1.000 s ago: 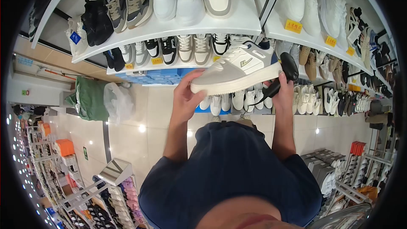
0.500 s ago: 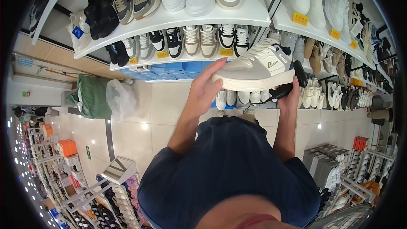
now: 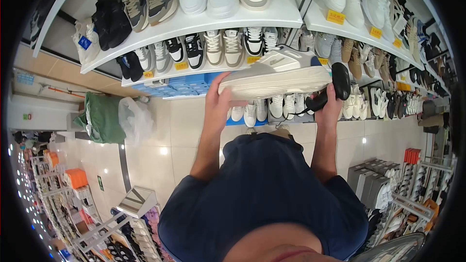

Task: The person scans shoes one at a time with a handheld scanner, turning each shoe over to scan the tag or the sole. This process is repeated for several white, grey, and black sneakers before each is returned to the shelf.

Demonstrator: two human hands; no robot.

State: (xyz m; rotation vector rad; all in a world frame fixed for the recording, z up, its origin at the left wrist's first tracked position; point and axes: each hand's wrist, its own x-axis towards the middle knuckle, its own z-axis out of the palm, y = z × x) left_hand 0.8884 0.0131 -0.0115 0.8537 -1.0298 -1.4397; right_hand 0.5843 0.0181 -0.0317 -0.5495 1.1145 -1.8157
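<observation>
A white and grey sneaker [image 3: 279,77] is held up in front of me, its toe to the left and its pale sole tilted toward me. Around the toe end, my left hand [image 3: 219,98] grips the shoe. At the heel end is my right hand [image 3: 331,104], closed on a black handheld device [image 3: 341,81] with a cord, which rests against the heel. Whether the right fingers also grip the shoe is partly hidden behind the device.
Ahead, a white upper shelf [image 3: 204,25] carries several shoes, with more pairs on lower shelves. A green bag [image 3: 104,116] and a clear plastic bag [image 3: 135,119] lie at the left. Grey boxes [image 3: 369,184] stand at the right, near shoe racks.
The sneaker has tilted so that more of its sole shows. Over the last half second, both hands and the shoe have shifted left in view.
</observation>
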